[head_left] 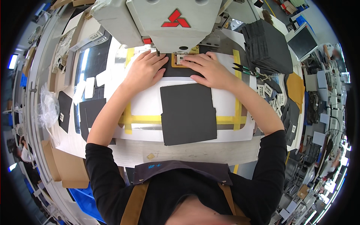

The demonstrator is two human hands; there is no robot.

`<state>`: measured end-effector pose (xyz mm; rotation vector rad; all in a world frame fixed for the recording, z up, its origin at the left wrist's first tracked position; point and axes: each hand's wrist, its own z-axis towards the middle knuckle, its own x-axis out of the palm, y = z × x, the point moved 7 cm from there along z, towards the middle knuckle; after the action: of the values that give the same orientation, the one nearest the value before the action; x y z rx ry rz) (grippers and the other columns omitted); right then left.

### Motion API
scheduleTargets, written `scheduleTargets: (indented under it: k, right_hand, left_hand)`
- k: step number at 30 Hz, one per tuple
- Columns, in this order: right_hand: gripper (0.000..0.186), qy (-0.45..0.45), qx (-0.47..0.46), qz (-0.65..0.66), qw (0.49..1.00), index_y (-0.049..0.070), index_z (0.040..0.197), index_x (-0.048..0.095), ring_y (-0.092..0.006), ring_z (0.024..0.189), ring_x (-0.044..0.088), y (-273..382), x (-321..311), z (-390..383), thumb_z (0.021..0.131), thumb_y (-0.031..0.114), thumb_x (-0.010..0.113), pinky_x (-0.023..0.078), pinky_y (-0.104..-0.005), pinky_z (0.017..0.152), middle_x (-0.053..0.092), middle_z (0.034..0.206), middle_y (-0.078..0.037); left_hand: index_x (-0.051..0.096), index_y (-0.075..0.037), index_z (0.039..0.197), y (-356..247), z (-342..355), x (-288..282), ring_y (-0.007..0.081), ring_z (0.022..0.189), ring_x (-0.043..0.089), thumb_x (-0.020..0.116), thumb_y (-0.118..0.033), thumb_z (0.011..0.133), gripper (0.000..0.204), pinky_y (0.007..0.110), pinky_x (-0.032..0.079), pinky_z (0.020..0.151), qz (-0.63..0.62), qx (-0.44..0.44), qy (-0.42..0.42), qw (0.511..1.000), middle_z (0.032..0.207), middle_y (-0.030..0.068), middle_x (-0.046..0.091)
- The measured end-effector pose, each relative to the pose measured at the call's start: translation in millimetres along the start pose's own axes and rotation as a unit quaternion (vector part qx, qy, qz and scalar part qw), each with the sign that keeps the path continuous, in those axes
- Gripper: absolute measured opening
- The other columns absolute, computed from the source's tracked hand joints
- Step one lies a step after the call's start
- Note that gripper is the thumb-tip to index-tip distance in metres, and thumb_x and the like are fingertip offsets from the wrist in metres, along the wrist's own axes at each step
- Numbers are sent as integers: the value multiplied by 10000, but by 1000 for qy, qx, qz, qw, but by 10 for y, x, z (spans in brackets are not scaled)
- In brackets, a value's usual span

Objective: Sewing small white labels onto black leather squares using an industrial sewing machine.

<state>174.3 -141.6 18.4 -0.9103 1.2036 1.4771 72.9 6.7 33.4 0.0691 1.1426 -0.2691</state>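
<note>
A large light-grey sewing machine head [150, 22] hangs over the work. Under it lies a dark flat panel [174, 73], with a small brass-coloured frame [174, 63] around a white label [180, 58]. My left hand [145, 69] rests on the panel's left part, fingers stretched toward the frame. From the other side, my right hand [210, 70] lies flat, its fingertips at the frame and label. Both hands are open, pressing from above. Nearer to me, another black panel [188, 114] lies across the white sheet [146, 105], apart from both hands. The needle area is partly hidden.
Yellow tape [146, 119] borders the white sheet. On the right are green-handled snips [243, 69], a tall stack of black pieces [266, 47] and scattered white labels [277, 103]. Leftward lie black pieces [92, 110], a cardboard tray [69, 71] and a clear plastic bag [48, 107].
</note>
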Motion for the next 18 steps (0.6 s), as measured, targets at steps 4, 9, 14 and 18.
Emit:
scheduleTargets:
  k: [4, 9, 14, 18]
  right_hand:
    - [511, 4, 5, 6, 1000, 162, 1395, 500, -216, 1241, 484, -7, 14, 5, 914, 305, 598, 296, -433, 1051, 520, 1391, -44]
    - [537, 17, 22, 18, 999, 168, 1399, 499, -223, 1233, 479, -42, 17, 13, 884, 257, 620, 276, -424, 1043, 495, 1438, -26]
    - [535, 14, 21, 7, 1000, 167, 1396, 502, -215, 1245, 469, -51, 11, 2, 880, 253, 616, 273, -421, 1036, 494, 1446, -13]
    - [531, 9, 16, -4, 1000, 167, 1395, 507, -213, 1261, 458, -46, 3, 2, 883, 258, 615, 270, -419, 1031, 488, 1457, -9]
  left_hand:
    - [688, -43, 1127, 34, -2, 14, 228, 1052, 616, 650, -135, 837, 307, 405, 430, 1043, -6, -13, 5, 1000, 1136, 87, 681]
    - [697, -61, 1126, 50, -7, 19, 210, 1076, 613, 636, -111, 838, 298, 423, 410, 1060, -19, -15, 13, 1000, 1168, 71, 679]
    - [686, -66, 1152, 44, 4, 33, 233, 1095, 607, 616, -66, 821, 338, 432, 380, 1084, -25, -30, 29, 999, 1196, 81, 669]
    - [684, -58, 1154, 50, 3, 39, 200, 1099, 597, 617, -74, 813, 347, 425, 363, 1098, -10, -21, 31, 999, 1193, 70, 671]
